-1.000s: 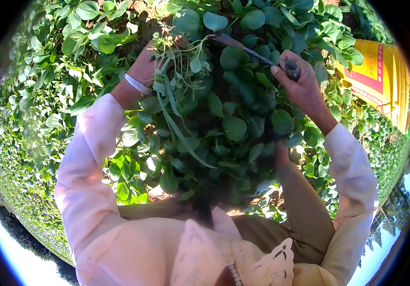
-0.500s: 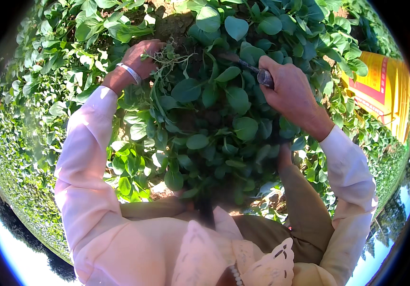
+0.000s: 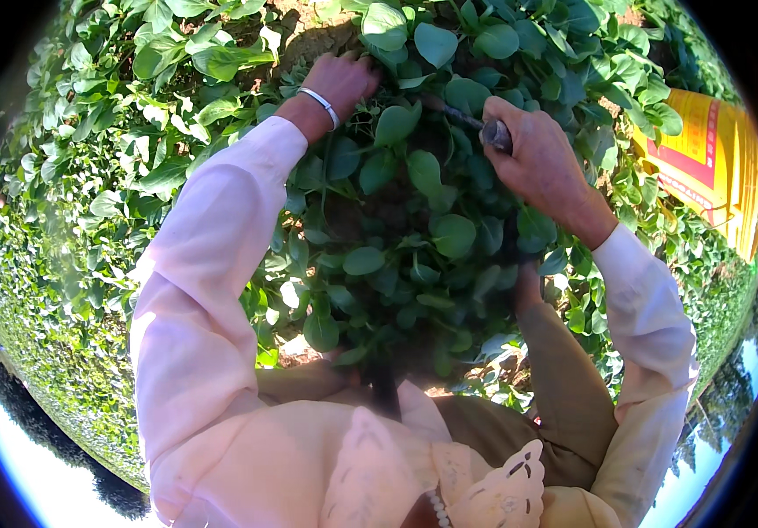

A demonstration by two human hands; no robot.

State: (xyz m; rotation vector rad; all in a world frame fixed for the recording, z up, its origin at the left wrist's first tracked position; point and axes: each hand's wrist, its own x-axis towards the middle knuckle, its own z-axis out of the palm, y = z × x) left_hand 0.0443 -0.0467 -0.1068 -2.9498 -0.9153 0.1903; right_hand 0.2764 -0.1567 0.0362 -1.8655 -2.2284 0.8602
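Shifted toward two o'clock since the earlier frame: left hand (image 3: 344, 81), now at twelve o'clock among green, round-leaved plants (image 3: 454, 236); its grip cannot be told. Right hand (image 3: 539, 163), two o'clock, closed around a dark, slim-shafted metal tool (image 3: 495, 135) at one o'clock. Brown bare soil (image 3: 316, 37) shows before twelve; dense plants remain standing. Extent completed: undetermined.

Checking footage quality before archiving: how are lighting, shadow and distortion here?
Head view: sunlight brightens the left sleeve; shadow darkens the plants in the middle. Head view: sky at lower left looks washed out; the field edge bends.
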